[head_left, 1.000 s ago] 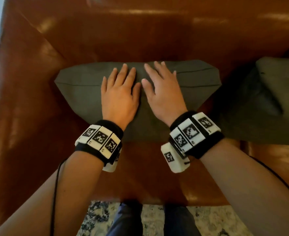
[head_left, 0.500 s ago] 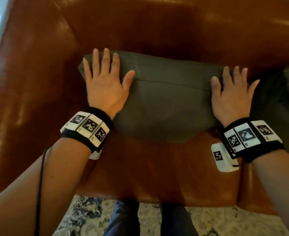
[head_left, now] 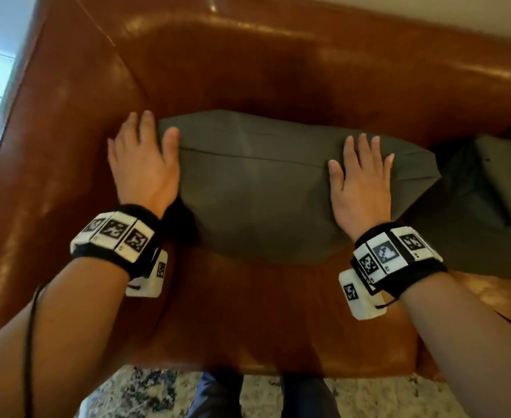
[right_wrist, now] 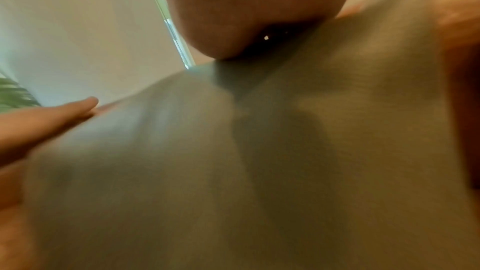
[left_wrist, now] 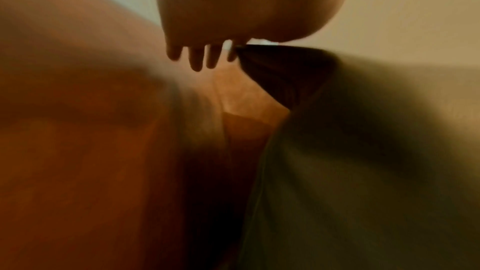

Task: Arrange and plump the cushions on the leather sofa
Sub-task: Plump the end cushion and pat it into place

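Change: half a second ago your left hand (head_left: 141, 164) lay flat on the cushion's left corner; it has now slid off that end and stands against the side edge. Your right hand (head_left: 359, 182), which was at the far right end, has come inward onto the top face.

Cushion shape: the grey cushion (head_left: 257, 188) now looks fuller and longer across the seat than it did a second ago, when both palms pressed its middle.

Meaning: you look to be in the plumping step, squeezing the filling in from the ends; by my reading this cushion is close to done.

Left fingers: straight and spread, not gripping. The thumb touches the cushion's left end at the seam; the other fingertips (left_wrist: 196, 63) point toward 12 o'clock, just beside the corner, over the leather.

Right fingers: flat and relaxed, palm pressing down, nothing pinched. The cushion lies directly under them.

Cushion place: on the seat of the leather sofa (head_left: 248, 70), against the backrest, at 12 o'clock from you.

Second cushion (head_left: 495, 206): at 3 o'clock, touching the first one's right corner, untouched by either hand.
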A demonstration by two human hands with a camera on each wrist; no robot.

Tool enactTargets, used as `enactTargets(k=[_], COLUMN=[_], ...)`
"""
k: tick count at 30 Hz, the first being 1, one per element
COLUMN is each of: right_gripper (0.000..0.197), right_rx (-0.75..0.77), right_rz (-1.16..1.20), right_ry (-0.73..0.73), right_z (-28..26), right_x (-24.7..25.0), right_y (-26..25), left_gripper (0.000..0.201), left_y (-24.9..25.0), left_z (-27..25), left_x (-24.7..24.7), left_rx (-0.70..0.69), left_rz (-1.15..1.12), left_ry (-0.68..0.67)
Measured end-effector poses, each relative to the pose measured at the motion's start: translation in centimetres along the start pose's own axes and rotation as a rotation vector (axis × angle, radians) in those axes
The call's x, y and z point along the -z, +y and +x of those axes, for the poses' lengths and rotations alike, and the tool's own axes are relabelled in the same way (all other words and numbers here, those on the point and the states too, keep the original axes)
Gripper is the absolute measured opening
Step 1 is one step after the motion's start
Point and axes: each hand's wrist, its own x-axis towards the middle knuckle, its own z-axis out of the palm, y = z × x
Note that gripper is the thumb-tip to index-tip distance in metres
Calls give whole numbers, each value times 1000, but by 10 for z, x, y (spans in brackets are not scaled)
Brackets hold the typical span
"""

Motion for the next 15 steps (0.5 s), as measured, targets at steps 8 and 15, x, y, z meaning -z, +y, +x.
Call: enactTargets(k=[8, 15], right_gripper=[64, 62], right_rx=[316, 288], right_rz=[-49, -44], right_ry=[-85, -48], right_z=[8, 18], right_x=[-16, -26], right_y=[-89, -64], left_gripper=[37, 24], left_y=[3, 11], left_z=[-24, -30], left_x=[-31, -87], left_rx=[768, 823], left_rz=[-1215, -1062], left_ry=[-86, -392])
